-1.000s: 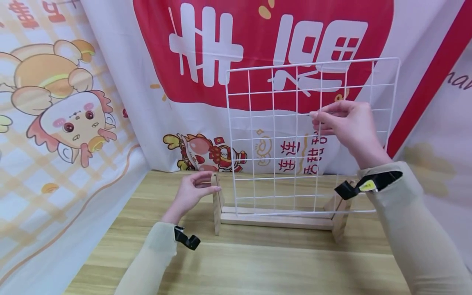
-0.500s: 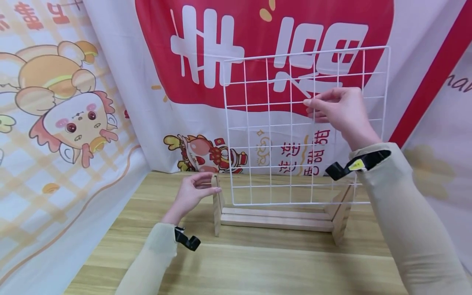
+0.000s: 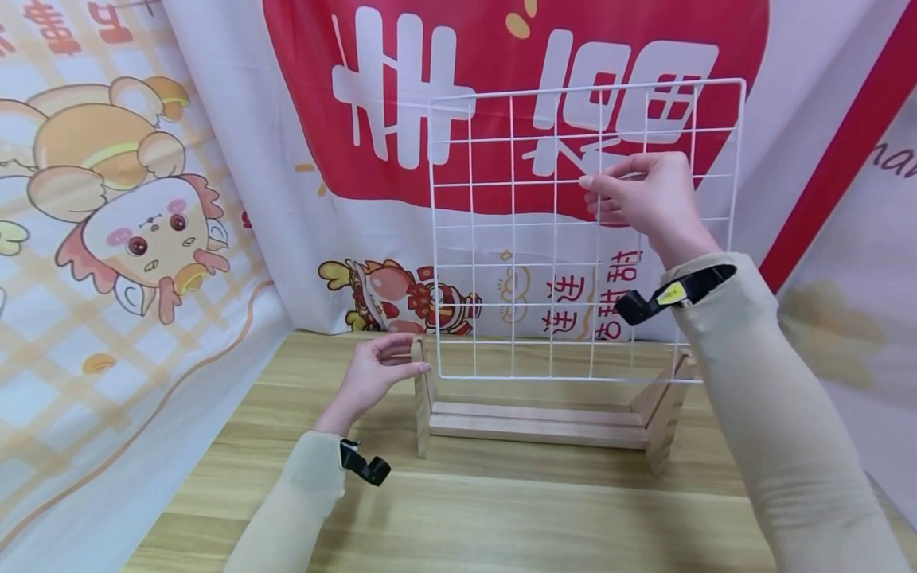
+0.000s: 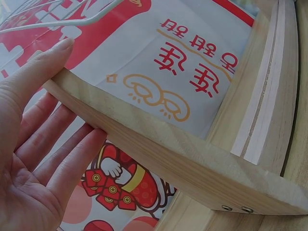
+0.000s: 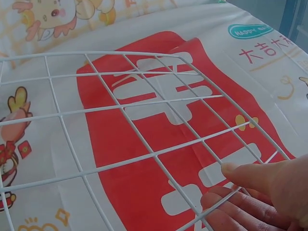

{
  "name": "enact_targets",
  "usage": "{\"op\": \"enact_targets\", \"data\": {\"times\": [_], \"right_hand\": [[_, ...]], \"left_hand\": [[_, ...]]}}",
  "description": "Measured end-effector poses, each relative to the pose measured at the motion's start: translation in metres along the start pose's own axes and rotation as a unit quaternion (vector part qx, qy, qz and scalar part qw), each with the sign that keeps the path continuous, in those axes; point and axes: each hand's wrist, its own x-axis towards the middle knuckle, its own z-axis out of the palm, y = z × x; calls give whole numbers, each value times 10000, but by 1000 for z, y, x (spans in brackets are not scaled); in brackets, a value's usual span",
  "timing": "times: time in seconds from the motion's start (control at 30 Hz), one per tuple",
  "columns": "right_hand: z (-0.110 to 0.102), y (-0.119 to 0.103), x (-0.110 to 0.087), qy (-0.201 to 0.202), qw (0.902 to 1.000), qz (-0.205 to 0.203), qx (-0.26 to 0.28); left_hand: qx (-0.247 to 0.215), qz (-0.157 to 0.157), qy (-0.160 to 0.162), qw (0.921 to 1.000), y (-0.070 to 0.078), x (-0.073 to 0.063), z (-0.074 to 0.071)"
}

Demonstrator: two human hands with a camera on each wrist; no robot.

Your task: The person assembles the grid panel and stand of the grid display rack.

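Observation:
In the head view, my right hand (image 3: 655, 195) pinches a white wire grid panel (image 3: 553, 264) between thumb and fingers, right of the panel's middle. Upright, the panel hangs over a wooden stand, its bottom wire above the grooved base bar (image 3: 537, 432). My left hand (image 3: 372, 374) holds the top of the stand's left side piece (image 3: 421, 406), thumb on one face and fingers on the other. The left wrist view shows this wooden side piece (image 4: 159, 137) close up, with a grid corner (image 4: 86, 21) near the thumb. In the right wrist view, the fingers reach behind the wires.
The stand's right side piece (image 3: 668, 422) leans at an angle beside the right sleeve. All of it stands on a wood-grain table (image 3: 501, 517). Printed cloth (image 3: 380, 231) with red and white patterns hangs close behind, and another patterned cloth (image 3: 143, 334) borders the left side.
My right hand has raised the grid panel and moved it left, so its bottom wire has risen from the base bar. The left hand and the stand have stayed in place.

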Motion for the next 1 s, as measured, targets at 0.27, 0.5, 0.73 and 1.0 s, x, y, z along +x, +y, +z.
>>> {"op": "enact_targets", "data": {"times": [0.27, 0.5, 0.73, 1.0], "right_hand": [[6, -6, 1, 81, 9999, -12, 70], [10, -12, 4, 140, 9996, 17, 246], [11, -23, 6, 166, 9992, -65, 358], [13, -32, 5, 215, 9992, -43, 345]], "left_hand": [[46, -43, -1, 10000, 0, 1, -1], [74, 46, -30, 10000, -1, 1, -2], [60, 66, -13, 10000, 0, 2, -2], [58, -47, -38, 10000, 2, -1, -2]]}}
